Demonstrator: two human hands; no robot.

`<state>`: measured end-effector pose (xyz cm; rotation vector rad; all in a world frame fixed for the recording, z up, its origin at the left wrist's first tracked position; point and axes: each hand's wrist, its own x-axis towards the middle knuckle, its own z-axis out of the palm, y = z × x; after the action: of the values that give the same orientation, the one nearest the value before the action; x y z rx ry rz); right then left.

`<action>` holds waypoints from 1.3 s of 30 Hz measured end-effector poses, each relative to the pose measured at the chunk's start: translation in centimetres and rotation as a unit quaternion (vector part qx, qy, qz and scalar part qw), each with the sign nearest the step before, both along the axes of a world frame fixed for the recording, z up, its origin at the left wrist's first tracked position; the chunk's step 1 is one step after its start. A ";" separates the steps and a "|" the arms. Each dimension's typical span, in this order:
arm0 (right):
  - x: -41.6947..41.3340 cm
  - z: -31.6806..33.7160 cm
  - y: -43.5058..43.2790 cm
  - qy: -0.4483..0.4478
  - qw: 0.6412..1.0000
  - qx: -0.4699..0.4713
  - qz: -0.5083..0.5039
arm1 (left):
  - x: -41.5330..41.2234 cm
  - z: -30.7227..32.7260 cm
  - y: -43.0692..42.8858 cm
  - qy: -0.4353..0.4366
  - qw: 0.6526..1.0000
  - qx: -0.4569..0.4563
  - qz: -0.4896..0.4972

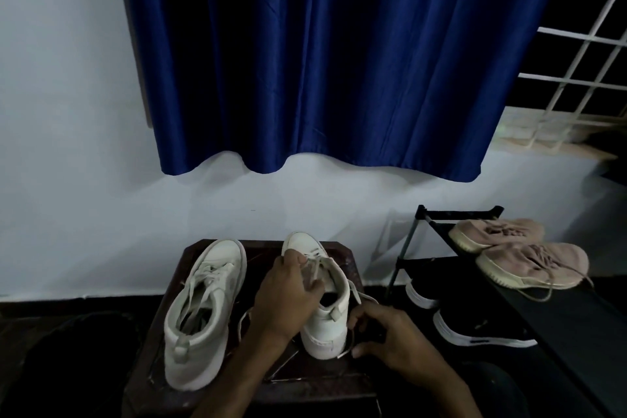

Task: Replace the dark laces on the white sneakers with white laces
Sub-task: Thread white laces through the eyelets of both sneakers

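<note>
Two white sneakers (203, 309) stand on the tabletop (261, 254) at lower centre. The left hand (288, 299) has its grip pinching the lace (315, 268) over the right sneaker (325, 326). The right hand (390, 339), its grip curled by the heel, seems to pinch the lace's end. The rack (407, 241) at lower right holds two pink shoes (532, 265) above and two black shoes (475, 329) below.

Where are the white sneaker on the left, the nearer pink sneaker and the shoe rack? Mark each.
white sneaker on the left (222, 256): head view, on its toe cap.
nearer pink sneaker (515, 265): head view, on its knit upper.
shoe rack (458, 214): head view, on its top back rail.
</note>
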<state>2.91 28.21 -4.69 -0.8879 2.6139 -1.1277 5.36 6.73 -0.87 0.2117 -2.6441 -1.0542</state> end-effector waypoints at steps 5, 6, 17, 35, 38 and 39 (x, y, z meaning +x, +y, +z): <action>-0.8 -2.0 0.0 0.061 0.998 0.020 0.026 | -0.1 0.5 -0.7 0.014 0.999 -0.032 0.005; -0.7 -2.3 0.0 0.066 0.997 0.015 0.027 | 0.1 0.4 -0.9 0.021 0.999 -0.029 0.010; -3.5 13.3 0.0 0.012 0.853 -0.502 -0.145 | 0.5 0.1 -1.4 0.041 0.997 -0.042 0.041; -7.3 6.4 -8.5 -0.147 0.953 -0.265 0.023 | -0.2 0.3 -2.4 0.012 0.991 0.084 0.103; -7.3 4.3 -8.6 -0.178 0.938 -0.298 0.025 | -0.4 0.4 -3.0 -0.009 0.986 0.139 0.096; -7.3 4.1 -8.5 -0.180 0.935 -0.304 0.024 | -0.4 0.5 -3.1 -0.012 0.983 0.157 0.093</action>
<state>-4.42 19.67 -0.59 -0.7311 1.9565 -1.9239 4.96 3.65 -0.37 0.5291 -2.4078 -1.4025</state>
